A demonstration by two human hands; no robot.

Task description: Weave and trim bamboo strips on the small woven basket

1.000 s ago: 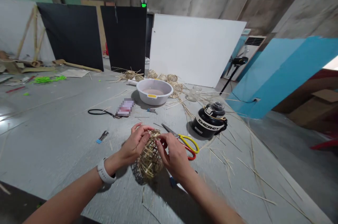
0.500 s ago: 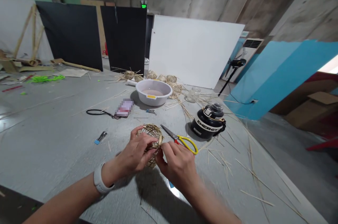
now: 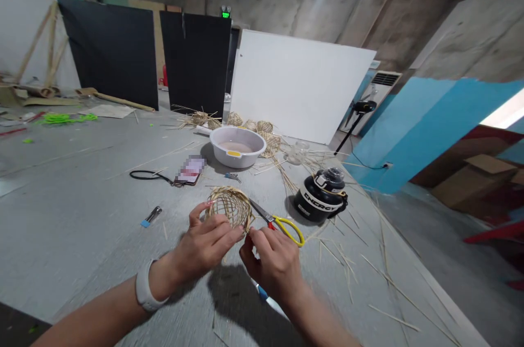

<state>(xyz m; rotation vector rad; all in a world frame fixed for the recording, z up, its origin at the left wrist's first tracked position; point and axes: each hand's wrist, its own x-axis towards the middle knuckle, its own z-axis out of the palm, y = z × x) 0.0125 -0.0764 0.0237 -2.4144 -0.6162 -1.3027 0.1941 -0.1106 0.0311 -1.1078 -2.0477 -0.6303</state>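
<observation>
A small round basket (image 3: 230, 206) of woven bamboo strips is held up over the grey table, its open mesh showing toward me. My left hand (image 3: 210, 240) is closed around its near left side, fingers along the rim. With thumb and forefinger my right hand (image 3: 272, 257) pinches the rim at the lower right; the strip end there is too small to make out. Just beyond my right hand lie scissors (image 3: 286, 227) with yellow and red handles, blades pointing away to the left. Partly hidden under my right wrist is a blue and white object (image 3: 262, 292).
Beyond the basket stand a pale basin (image 3: 237, 145) with water and a black jug (image 3: 319, 197). A phone (image 3: 190, 169) with a strap and a blue-ended clip (image 3: 151, 216) lie left. Loose bamboo strips (image 3: 393, 276) are strewn right; several woven balls (image 3: 265, 127) sit behind the basin.
The basket has turned so more of its mesh faces me. My left hand has shifted slightly left and down, its fingers stretched along the rim; my right hand still pinches there.
</observation>
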